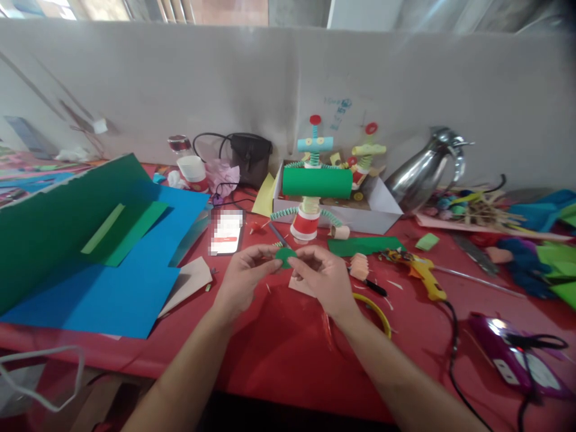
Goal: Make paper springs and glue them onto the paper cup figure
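Both my hands meet over the red table (279,348) and pinch a small round green paper piece (285,257) between their fingertips. My left hand (245,277) grips its left edge, my right hand (321,279) its right edge. Just behind them stands a paper robot (315,183) with a green roll body, a red and white cup base and spring arms. A phone (226,232) lies to the left of it. A folded orange paper piece (359,266) and a green paper strip (364,245) lie right of my hands.
Large green (54,222) and blue paper sheets (135,282) cover the left. A white box (373,210) holds a second paper figure. A yellow glue gun (420,273), a steel jug (425,168), a purple power strip (513,354) and craft scraps lie on the right. A black bag (249,157) stands by the wall.
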A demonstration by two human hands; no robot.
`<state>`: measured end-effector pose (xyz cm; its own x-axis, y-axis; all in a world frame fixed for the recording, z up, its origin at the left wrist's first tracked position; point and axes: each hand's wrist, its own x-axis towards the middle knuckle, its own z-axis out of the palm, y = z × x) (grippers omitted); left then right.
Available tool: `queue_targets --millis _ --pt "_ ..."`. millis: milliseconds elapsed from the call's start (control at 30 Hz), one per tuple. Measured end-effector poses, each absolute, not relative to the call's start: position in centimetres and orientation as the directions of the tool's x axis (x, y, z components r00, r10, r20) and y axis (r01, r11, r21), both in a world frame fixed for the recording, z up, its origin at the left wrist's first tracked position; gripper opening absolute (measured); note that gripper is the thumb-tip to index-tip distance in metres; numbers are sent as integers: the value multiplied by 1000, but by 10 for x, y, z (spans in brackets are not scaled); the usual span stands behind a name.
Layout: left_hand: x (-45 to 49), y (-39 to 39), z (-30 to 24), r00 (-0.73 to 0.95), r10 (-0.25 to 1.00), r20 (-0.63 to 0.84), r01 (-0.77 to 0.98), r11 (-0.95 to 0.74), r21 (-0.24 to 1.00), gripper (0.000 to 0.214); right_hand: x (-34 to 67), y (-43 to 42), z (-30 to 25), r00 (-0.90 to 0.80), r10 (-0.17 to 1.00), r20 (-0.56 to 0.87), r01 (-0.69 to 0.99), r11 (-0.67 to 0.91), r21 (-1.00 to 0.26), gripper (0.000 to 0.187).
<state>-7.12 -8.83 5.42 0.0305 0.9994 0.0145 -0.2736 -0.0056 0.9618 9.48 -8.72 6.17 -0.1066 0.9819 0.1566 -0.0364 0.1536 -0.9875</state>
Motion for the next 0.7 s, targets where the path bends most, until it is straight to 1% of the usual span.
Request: queue_targets --millis 100,167,233,267,300,333,400,467,500,533,567,600,633,667,700 --pt "-71 -88 53 34 999 18 -281 -8 960 21 94 -87 62 -101 982 160 -18 159 -987 17" --pt "-71 -88 54 33 999 26 -287 -15 958 22 94 -88 62 -98 979 179 24 182 -983 16" --pt "-70 -89 55 30 999 36 -284 -26 959 23 95 -88 60 -81 961 265 113 273 -955 13" --pt "-69 -90 56 29 999 38 -276 -28 961 24 96 -88 59 -68 935 349 185 356 -916 10" --pt "-69 -91 57 30 999 31 -269 -22 963 25 99 -88 58 -62 888 455 274 453 -848 8" --pt "-69 -92 58 40 999 12 -267 -1 964 24 101 -88 56 -76 818 571 376 554 -743 8" --pt "-69 -94 58 95 994 -48 -300 75 951 20 108 -87 52 -190 625 757 557 704 -441 14" --pt "-69 -94 58 169 981 -94 -355 150 923 21 114 -86 50 -354 436 828 633 763 -132 20" --pt "-70 -93 57 193 975 -105 -373 172 912 21 115 -86 49 -419 365 832 637 771 -18 21" --pt "-70 -93 56 196 974 -113 -381 182 907 21 116 -86 49 -463 316 828 628 776 55 22" --pt "-70 -92 56 184 976 -120 -379 183 907 19 116 -86 49 -485 292 824 613 786 82 22" --pt "-70 -91 55 164 978 -130 -373 183 910 18 115 -86 49 -484 295 824 597 800 64 23" --pt "-70 -91 55 140 980 -139 -367 182 912 17 112 -86 49 -454 329 828 581 814 -5 23" --pt "-70 -90 55 117 982 -145 -363 178 915 17 109 -87 48 -395 394 829 560 820 -123 23" --pt "-70 -90 55 96 984 -148 -359 173 917 17 106 -87 48 -307 491 815 522 803 -288 23"
